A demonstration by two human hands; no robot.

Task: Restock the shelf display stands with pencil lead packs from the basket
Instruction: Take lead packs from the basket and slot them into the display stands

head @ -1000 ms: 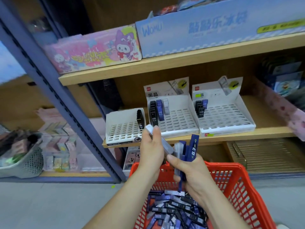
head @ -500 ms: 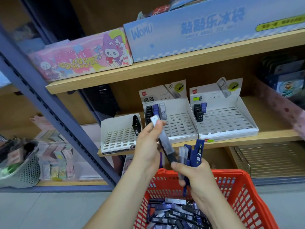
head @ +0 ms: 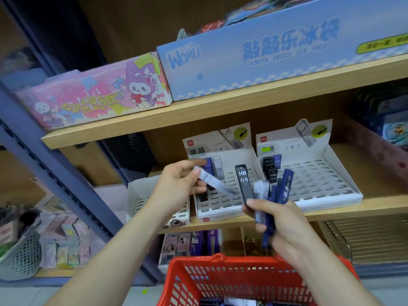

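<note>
My left hand [head: 176, 188] pinches one clear grey lead pack [head: 212, 182] marked HB 0.5, held slanted in front of the middle display stand [head: 223, 202]. My right hand [head: 284, 226] grips a bunch of lead packs [head: 265, 191]: a black one upright, a clear one and several blue ones. Three white slotted stands sit on the wooden shelf: the left stand [head: 141, 195] partly hidden by my left arm, the middle one and the right stand [head: 320, 182], each with a few packs at its back left. The red basket [head: 220, 281] is below my hands.
The shelf above carries a pink cartoon box [head: 92, 96] and a long blue box [head: 265, 54]. A blue steel upright [head: 55, 182] slants down the left. A grey mesh basket [head: 22, 252] sits low at the left, and packaged goods fill the shelf's far right.
Both hands have risen from the basket toward the stands. My left hand pulled the clear pack away from the bunch and tilted it flatter. The view moved closer to the shelf.
</note>
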